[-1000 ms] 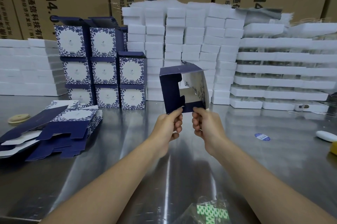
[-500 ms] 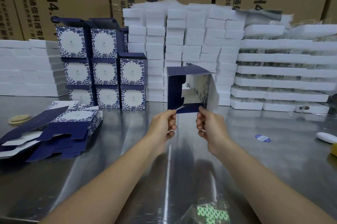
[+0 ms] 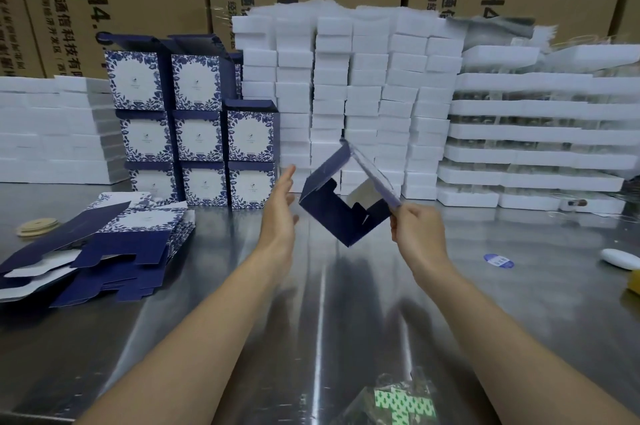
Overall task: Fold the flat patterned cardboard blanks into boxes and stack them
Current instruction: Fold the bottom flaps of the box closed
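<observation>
the right hand (image 3: 414,232) pinches one corner of the half-folded box (image 3: 341,208); the left hand (image 3: 282,204) hangs flat beside it. with so thin a hold, the box could twist or drop.

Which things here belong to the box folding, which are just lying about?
Job: half-folded navy cardboard box, pinched by right hand; open left hand; pile of flat navy patterned blanks; stacked blue-and-white folded boxes.
Lying about: white foam blocks; round blue sticker; tan disc.

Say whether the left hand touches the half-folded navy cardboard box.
Apart. Head view shows a narrow gap between the left hand and the half-folded navy cardboard box.
</observation>
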A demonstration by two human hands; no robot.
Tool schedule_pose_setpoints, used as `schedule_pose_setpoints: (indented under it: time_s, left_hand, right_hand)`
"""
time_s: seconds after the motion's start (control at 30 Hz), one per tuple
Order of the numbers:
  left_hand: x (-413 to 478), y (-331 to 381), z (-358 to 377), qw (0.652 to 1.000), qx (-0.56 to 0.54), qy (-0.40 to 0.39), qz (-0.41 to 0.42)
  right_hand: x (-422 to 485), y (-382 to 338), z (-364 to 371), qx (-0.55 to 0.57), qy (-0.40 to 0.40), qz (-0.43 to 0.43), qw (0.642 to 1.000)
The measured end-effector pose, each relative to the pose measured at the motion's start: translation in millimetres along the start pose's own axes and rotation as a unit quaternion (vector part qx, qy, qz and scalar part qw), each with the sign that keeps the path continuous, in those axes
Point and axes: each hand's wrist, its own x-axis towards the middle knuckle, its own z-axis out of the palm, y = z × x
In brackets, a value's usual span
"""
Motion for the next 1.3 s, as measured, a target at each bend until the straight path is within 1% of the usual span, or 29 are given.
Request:
schedule_pose_setpoints:
  time_s: [0.1, 0.17, 0.3, 0.43, 0.57, 0.67, 0.8, 0.9, 1.0, 1.03, 1.1, 1.13, 1.2, 1.3]
  left_hand:
    - [-1, -2, -1, 0.993, 0.079, -0.079, 0.032]
    - [-4, -7, 4, 0.988, 0.086, -0.121, 0.037]
    - [-10, -10, 9, 0.985, 0.096, -0.136, 0.052]
    - [-6, -15, 6, 0.983, 0.103, -0.145, 0.049]
    - [-5, -21, 5, 0.983, 0.109, -0.139, 0.047]
    - [-4, -26, 3, 0.979, 0.149, -0.110, 0.087]
    - [5, -34, -4, 0.964, 0.224, -0.043, 0.139]
    - [12, -37, -9, 0.961, 0.238, 0.017, 0.138]
    - [19, -38, -10, 0.975, 0.191, 0.064, 0.090]
    - [21, -39, -11, 0.983, 0.155, 0.076, 0.064]
    - [25, -40, -14, 0.994, 0.048, 0.093, 0.005]
    - [24, -39, -14, 0.995, -0.012, 0.096, -0.021]
    - [22, -34, -15, 0.988, -0.100, 0.099, -0.059]
    - [18, -27, -12, 0.971, -0.192, 0.086, -0.116]
  right_hand:
    - [2, 8, 1, -0.061, -0.016, -0.034, 0.997]
    - [4, 12, 1, -0.103, -0.021, -0.052, 0.993]
    - [2, 10, -1, -0.151, -0.023, -0.066, 0.986]
    - [-4, 2, -4, -0.190, 0.001, -0.087, 0.978]
    - [-6, -1, -6, -0.190, 0.013, -0.078, 0.979]
    - [-7, -2, -6, -0.175, 0.006, -0.081, 0.981]
    - [-9, -3, -3, -0.148, -0.012, -0.132, 0.980]
    - [-10, -1, 0, -0.106, -0.039, -0.184, 0.976]
    - [-11, 2, 3, -0.098, -0.047, -0.227, 0.968]
    - [-10, 3, 4, -0.095, -0.042, -0.237, 0.966]
    - [-10, 2, 7, -0.088, -0.020, -0.246, 0.965]
    - [-11, 2, 8, -0.085, -0.010, -0.242, 0.967]
    - [-12, 1, 8, -0.087, -0.006, -0.218, 0.972]
    - [-16, 1, 9, -0.139, -0.070, -0.167, 0.974]
